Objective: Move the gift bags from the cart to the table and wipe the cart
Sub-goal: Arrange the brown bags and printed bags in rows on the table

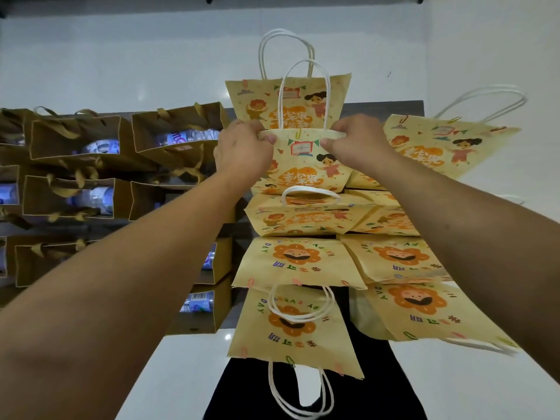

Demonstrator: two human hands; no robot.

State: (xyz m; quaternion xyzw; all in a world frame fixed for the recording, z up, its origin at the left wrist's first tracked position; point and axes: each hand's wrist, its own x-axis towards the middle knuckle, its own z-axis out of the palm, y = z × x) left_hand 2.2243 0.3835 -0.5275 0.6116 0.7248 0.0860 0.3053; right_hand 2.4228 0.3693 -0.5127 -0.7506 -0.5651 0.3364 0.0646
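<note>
The head view looks down on a spread of pale yellow paper gift bags with white twisted-cord handles (306,259), printed with orange cartoon flowers and children; the readable writing is "DAY" in coloured capitals on the nearer ones, beside Chinese characters too distorted to make out. The bags lie flat and overlapping on a dark grey desk (394,105), some hanging past its near edge. To the left stand open brown kraft paper bags with flat brown ribbon handles (75,137), in rows, each holding clear plastic water bottles with blue-purple labels (100,146) whose print is too blurred to read. A glossy white tiled floor (121,65) surrounds everything, and dark clothing shows at the bottom edge. Both bare arms reach forward. The left hand (242,150) and the right hand (357,144) hold one yellow gift bag with a pennant and children print (303,165) by the two ends of its top rim, fingers (266,137) curled over the edge and thumbs pinching from the near side, its white handle standing up between them above the other bags.
</note>
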